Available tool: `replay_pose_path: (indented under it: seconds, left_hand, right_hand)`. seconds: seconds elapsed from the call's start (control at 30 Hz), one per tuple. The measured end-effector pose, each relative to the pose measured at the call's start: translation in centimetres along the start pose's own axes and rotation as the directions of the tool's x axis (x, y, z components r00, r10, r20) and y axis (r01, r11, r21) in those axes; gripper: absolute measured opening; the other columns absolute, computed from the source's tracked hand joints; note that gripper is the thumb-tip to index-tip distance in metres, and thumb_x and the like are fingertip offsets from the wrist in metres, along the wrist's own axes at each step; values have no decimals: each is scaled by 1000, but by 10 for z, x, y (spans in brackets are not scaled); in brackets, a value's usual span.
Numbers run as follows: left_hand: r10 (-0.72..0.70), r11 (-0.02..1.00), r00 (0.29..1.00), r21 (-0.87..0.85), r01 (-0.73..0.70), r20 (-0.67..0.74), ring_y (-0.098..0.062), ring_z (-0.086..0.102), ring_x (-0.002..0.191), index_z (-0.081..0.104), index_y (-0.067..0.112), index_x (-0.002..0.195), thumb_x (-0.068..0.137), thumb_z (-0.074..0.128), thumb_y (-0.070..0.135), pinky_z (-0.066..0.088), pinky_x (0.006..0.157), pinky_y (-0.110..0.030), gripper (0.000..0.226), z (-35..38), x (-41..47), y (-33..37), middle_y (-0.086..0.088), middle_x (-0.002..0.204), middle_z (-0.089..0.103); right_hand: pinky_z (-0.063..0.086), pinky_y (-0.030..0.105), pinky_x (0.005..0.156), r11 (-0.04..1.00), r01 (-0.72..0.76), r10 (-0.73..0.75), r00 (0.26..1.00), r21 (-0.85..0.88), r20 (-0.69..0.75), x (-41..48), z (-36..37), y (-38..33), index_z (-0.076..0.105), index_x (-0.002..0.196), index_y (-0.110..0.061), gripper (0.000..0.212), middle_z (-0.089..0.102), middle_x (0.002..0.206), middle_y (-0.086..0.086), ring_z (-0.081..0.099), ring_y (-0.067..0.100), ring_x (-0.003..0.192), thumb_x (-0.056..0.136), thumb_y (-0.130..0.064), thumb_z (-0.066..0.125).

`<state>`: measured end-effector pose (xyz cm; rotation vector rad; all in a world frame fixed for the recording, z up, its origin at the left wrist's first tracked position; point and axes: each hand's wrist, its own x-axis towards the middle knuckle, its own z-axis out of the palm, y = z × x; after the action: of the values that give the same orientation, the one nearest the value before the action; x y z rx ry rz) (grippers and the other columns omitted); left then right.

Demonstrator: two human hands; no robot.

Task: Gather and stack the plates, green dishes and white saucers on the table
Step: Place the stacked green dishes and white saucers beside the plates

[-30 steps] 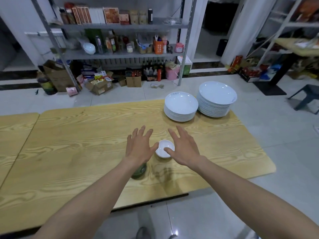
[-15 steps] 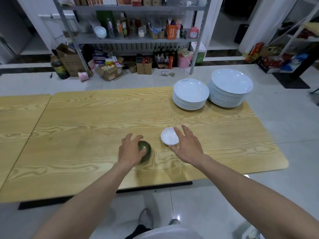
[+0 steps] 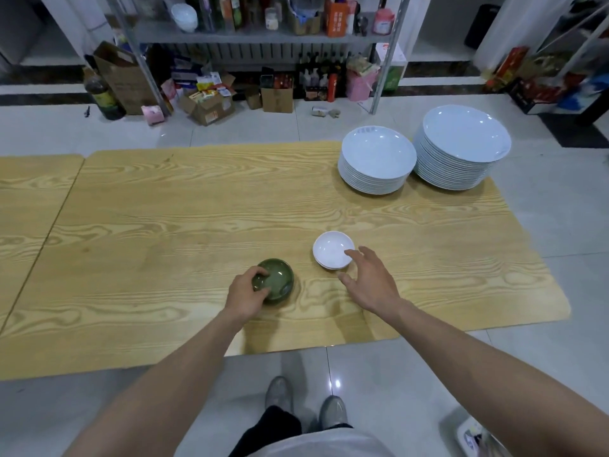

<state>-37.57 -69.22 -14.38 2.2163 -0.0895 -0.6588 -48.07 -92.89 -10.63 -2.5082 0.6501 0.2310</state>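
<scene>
Fingers of the left hand curl round the near-left side of the green dishes, thumb over the rim, other fingertips hidden behind the wall; contact looks firm, though I cannot tell whether weight is taken. Fingers of the right hand are spread wide, holding nothing, index tip touching or just over the near-right rim of the white saucers.

Both small piles sit on the tabletop toward its near edge, a little right of middle, saucers just beyond and right of the green pile, a clear gap between. Green pile seems to be at least two nested pieces; exact count not readable. Saucers show two or three rims.

Far right corner: two tall stacks of plates, the smaller stack beside the larger stack, nearly touching.

Handling, my judgement: glazed ceramic, stiff, slick, chips easily at rims. The small piles are likely light enough for one hand each. Best taken low, fingers under the foot and thumb over the top rim, so nested pieces cannot slide. Set down flat, not dropped. Plate stacks look heavy; better left in place as the gathering point.
</scene>
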Motion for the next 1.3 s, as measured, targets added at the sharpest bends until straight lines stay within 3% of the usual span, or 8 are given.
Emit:
replay_pose_path:
  seconds: [0.23, 0.37, 0.5, 0.67, 0.9, 1.03, 1.17, 1.3]
  left_hand:
    - [-26, 974, 1000, -224, 26, 1, -32, 59, 108, 66, 21, 102, 85, 72, 1, 55, 88, -53, 27, 6, 9, -9, -7, 121, 58]
    - [-47, 957, 999, -286, 42, -10, -34, 60, 108, 67, 20, 101, 83, 74, 0, 58, 82, -51, 28, 7, 11, -15, -10, 121, 58]
    - [-52, 964, 997, -264, 37, -53, -22, 61, 104, 68, 24, 98, 80, 78, 4, 55, 84, -33, 29, 7, 12, -18, -1, 114, 63]
    - [-56, 961, 996, -273, 33, -74, -20, 64, 101, 70, 26, 99, 78, 80, 5, 55, 88, -37, 32, 7, 12, -22, 6, 110, 65]
    - [-59, 943, 993, -332, 23, -99, -14, 63, 99, 70, 34, 92, 77, 80, 4, 55, 75, -25, 35, 1, 18, -20, 9, 108, 63]
    - [-86, 914, 992, -405, 41, -95, -24, 66, 91, 71, 32, 90, 78, 79, 0, 61, 75, -43, 36, -10, 26, -9, 4, 105, 59]
    - [-76, 904, 988, -427, 11, -137, -32, 63, 104, 70, 31, 90, 77, 78, -1, 58, 86, -49, 36, -31, 38, 7, 3, 107, 56]
    - [-68, 908, 981, -418, -14, -181, -27, 57, 111, 71, 30, 92, 76, 79, 0, 56, 90, -47, 35, -50, 50, 31, -3, 115, 58]
  right_hand:
    - [32, 26, 99, 948, -154, 167, 986, 278, -21, 33, 15, 3, 56, 136, -12, 45, 51, 139, 14, 48, 26, 128, 94, -26, 65]
    - [39, 29, 95, 896, -238, 256, 967, 374, 3, 48, 26, 5, 61, 132, -13, 42, 59, 132, 12, 55, 27, 117, 93, -27, 67]
    - [46, 39, 103, 793, -312, 346, 938, 524, 35, 59, 38, 5, 62, 129, -11, 39, 58, 133, 10, 59, 31, 116, 91, -19, 69]
    - [50, 42, 98, 700, -382, 467, 884, 603, 17, 68, 46, 3, 66, 122, -13, 36, 62, 126, 13, 63, 35, 108, 87, -5, 68]
    - [53, 44, 96, 595, -395, 527, 849, 700, 31, 69, 48, -8, 67, 121, -17, 43, 61, 124, 10, 66, 35, 103, 83, 1, 65]
    - [53, 39, 96, 598, -365, 530, 848, 714, -11, 68, 37, -22, 68, 121, -21, 44, 59, 127, 6, 62, 28, 108, 82, -2, 66]
    - [54, 36, 93, 582, -312, 527, 848, 751, -56, 70, 17, -38, 68, 120, -23, 43, 60, 127, 6, 64, 28, 106, 82, -3, 67]
    - [58, 33, 74, 532, -269, 521, 852, 803, -59, 72, -5, -51, 67, 121, -20, 44, 57, 126, 4, 74, 27, 78, 83, 1, 64]
